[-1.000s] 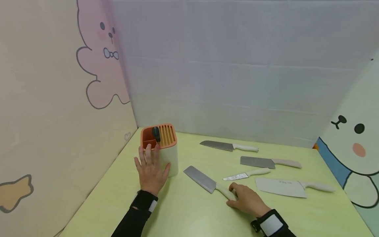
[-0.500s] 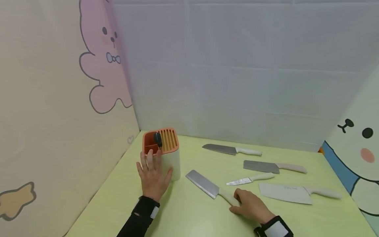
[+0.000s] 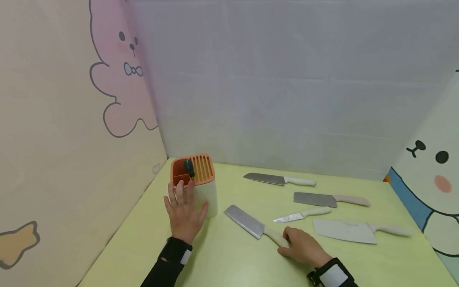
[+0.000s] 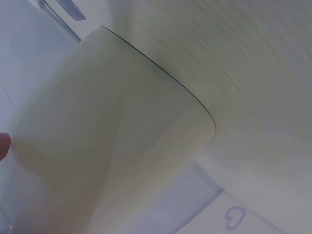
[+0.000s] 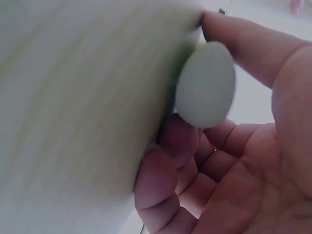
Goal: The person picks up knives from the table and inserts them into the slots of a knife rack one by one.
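Observation:
My left hand [image 3: 184,217] lies with spread, straight fingers against the front of a white knife holder [image 3: 208,197] with an orange slotted top. A dark-handled tool [image 3: 189,167] stands in the holder's open compartment. In the left wrist view, the holder's smooth wall [image 4: 97,107] fills much of the picture, with one fingertip [image 4: 4,145] at the left edge. My right hand [image 3: 305,247] grips the handle end of a cleaver [image 3: 247,221] lying flat on the table. The right wrist view shows the pale handle butt [image 5: 205,85] between thumb and curled fingers.
Beyond and right of the cleaver lie a long kitchen knife [image 3: 265,178], a grey-bladed cleaver [image 3: 314,199], a small paring knife [image 3: 289,218] and a broad white-bladed cleaver [image 3: 344,231]. Curtain-like walls edge the yellow-green table [image 3: 222,259] at the back and sides.
The head view has shifted slightly. My right fingers have come down closer around the cleaver's handle. The left hand stays against the holder, and the knives lie where they were.

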Demonstrator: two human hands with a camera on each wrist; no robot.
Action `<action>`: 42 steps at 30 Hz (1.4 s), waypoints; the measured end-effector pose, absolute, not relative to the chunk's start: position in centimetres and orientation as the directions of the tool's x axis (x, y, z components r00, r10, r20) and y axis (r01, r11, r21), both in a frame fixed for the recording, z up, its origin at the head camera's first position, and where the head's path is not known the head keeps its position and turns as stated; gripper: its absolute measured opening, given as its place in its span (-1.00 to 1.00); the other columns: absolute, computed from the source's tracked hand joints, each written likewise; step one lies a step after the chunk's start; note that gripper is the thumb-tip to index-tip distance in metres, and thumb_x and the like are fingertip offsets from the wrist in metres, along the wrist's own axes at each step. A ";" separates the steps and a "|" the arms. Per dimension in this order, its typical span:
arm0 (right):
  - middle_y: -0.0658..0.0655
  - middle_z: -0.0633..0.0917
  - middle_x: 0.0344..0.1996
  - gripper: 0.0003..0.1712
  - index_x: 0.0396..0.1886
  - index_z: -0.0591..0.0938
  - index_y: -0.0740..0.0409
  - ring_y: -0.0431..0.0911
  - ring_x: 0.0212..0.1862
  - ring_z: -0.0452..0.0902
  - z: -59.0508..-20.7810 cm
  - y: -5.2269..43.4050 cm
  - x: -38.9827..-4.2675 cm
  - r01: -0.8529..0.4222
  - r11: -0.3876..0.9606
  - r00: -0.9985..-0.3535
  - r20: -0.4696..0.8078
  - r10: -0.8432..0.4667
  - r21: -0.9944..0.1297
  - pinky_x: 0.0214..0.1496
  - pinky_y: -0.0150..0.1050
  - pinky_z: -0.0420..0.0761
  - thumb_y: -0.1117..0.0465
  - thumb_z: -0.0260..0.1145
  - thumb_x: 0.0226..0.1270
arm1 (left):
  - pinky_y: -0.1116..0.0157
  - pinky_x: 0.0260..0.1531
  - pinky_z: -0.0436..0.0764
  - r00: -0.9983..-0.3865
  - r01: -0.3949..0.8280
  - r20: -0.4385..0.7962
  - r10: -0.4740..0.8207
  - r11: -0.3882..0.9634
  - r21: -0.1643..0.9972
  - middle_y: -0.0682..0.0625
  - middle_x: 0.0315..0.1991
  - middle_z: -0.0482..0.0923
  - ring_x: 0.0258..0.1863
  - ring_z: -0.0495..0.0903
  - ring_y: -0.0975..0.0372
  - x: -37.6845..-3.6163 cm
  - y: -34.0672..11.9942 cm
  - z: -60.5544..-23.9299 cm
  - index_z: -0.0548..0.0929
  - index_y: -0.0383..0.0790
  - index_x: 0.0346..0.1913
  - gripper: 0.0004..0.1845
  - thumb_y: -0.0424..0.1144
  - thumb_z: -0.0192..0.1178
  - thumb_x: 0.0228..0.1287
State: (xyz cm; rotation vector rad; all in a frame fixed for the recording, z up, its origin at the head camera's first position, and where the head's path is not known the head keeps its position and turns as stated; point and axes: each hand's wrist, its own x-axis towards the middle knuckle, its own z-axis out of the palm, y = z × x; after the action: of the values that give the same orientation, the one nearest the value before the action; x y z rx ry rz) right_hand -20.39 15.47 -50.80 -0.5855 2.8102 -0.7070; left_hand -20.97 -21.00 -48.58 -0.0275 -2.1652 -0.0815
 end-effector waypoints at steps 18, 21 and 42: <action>0.08 0.55 -0.42 -0.56 -0.05 0.45 0.16 -0.12 -0.50 0.40 -49.8 16.4 -21.6 -0.175 0.598 -0.888 -0.137 -0.440 -0.782 -0.51 -0.25 0.42 0.03 0.36 0.23 | -0.38 0.14 0.13 -0.559 0.080 0.829 -0.016 0.994 0.073 -0.19 0.38 -0.02 0.45 -0.13 -0.19 -21.0 -21.3 -48.3 -0.02 -0.07 0.48 0.16 0.00 0.47 -0.16; 0.09 0.48 -0.50 -0.46 0.14 0.38 0.18 -0.12 -0.57 0.33 -49.2 16.7 -21.6 -0.068 0.486 -0.865 -0.192 -0.464 -0.871 -0.53 -0.26 0.40 0.02 0.31 0.30 | -0.38 0.15 0.12 -0.567 0.085 0.824 -0.020 0.993 0.082 -0.19 0.38 -0.02 0.45 -0.13 -0.18 -21.0 -21.2 -48.2 -0.01 -0.07 0.48 0.16 -0.01 0.47 -0.16; 0.09 0.61 -0.21 -0.33 0.31 0.33 0.15 -0.13 -0.33 0.42 -49.2 15.1 -21.8 0.178 -0.030 -0.964 -0.169 -0.204 -0.984 -0.24 -0.27 0.48 0.05 0.32 0.29 | -0.37 0.17 0.10 -0.583 0.101 0.812 -0.012 0.991 0.087 -0.19 0.39 -0.03 0.45 -0.14 -0.18 -21.2 -21.2 -48.0 -0.03 -0.06 0.49 0.05 -0.06 0.37 -0.04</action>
State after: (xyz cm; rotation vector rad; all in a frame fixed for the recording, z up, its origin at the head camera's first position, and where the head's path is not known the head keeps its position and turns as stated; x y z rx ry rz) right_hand -21.82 15.15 -49.23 -0.0269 1.9832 -2.0810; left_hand -21.19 -21.25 -48.03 -0.0623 -2.1890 -0.1530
